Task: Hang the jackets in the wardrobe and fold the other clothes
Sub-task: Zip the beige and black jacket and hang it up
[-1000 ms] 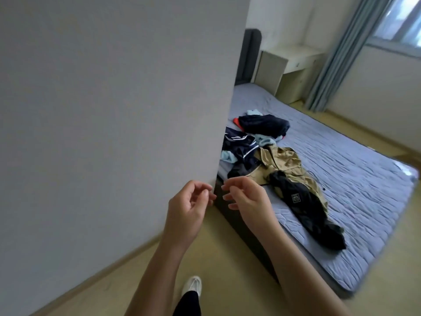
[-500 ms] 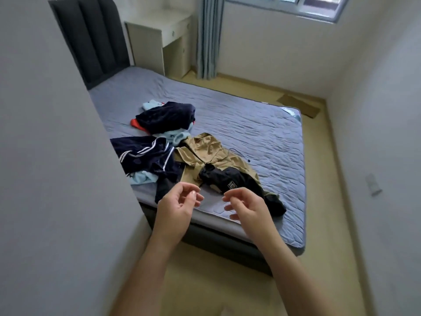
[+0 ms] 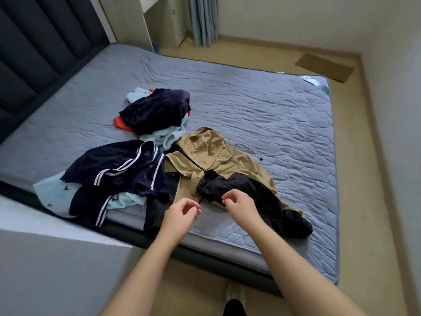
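Observation:
A tan and black jacket (image 3: 211, 156) lies spread on the bed near its front edge. Left of it is a navy garment with white stripes (image 3: 118, 169) over a light blue cloth (image 3: 54, 192). Behind them sits a heap with a dark navy piece (image 3: 157, 108), a red bit (image 3: 119, 124) and more light blue cloth. My left hand (image 3: 180, 215) and my right hand (image 3: 239, 204) hover just above the jacket's black lower part, fingers loosely curled, holding nothing.
The grey-blue mattress (image 3: 273, 115) fills the room's middle, with a dark padded headboard (image 3: 41, 42) at left. A grey panel edge (image 3: 57, 270) stands close at my lower left. A curtain (image 3: 202, 19), a desk and a flat cardboard piece (image 3: 323, 67) lie beyond the bed.
The view has swung from the grey panel to the bed and come closer. Both hands stayed raised in front of me and now hang over the jacket.

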A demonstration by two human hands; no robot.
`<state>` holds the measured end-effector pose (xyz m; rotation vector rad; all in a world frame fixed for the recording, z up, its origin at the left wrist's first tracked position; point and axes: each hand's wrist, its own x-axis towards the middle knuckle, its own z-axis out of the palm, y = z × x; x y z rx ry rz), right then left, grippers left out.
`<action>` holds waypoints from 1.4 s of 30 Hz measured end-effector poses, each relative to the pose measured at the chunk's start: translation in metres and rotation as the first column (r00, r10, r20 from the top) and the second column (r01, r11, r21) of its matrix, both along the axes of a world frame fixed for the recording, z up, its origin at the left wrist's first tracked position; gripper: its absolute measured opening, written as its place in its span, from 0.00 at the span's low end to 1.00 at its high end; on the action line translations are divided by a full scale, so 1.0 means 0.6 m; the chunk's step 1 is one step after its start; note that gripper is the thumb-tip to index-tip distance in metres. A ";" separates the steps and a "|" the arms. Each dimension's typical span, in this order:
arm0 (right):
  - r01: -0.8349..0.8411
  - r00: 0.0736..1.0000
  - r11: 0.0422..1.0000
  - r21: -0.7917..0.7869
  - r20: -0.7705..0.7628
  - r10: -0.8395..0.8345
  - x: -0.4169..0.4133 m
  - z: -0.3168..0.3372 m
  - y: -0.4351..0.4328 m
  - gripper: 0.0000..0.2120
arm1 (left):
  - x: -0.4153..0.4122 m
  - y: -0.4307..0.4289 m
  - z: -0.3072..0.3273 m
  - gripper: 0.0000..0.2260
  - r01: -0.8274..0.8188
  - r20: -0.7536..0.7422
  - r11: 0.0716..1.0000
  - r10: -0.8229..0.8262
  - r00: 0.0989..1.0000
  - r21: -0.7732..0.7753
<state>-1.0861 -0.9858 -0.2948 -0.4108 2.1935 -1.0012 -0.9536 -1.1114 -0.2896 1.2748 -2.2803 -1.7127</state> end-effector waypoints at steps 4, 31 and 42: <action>-0.292 0.950 0.845 0.449 0.031 0.312 -0.100 -0.157 -0.063 0.13 | -0.083 -0.090 -0.186 0.09 -0.217 0.294 0.958 0.155 0.943 0.189; -0.439 0.860 0.797 0.415 -0.063 0.507 -0.252 -0.502 -0.081 0.09 | -0.355 -0.195 -0.487 0.19 0.072 0.284 0.983 -0.022 0.959 -0.168; -0.505 0.863 0.843 0.185 0.080 0.500 -0.290 -0.099 -0.003 0.17 | -0.384 -0.106 -0.033 0.08 0.373 -0.195 0.891 -0.426 0.883 -0.258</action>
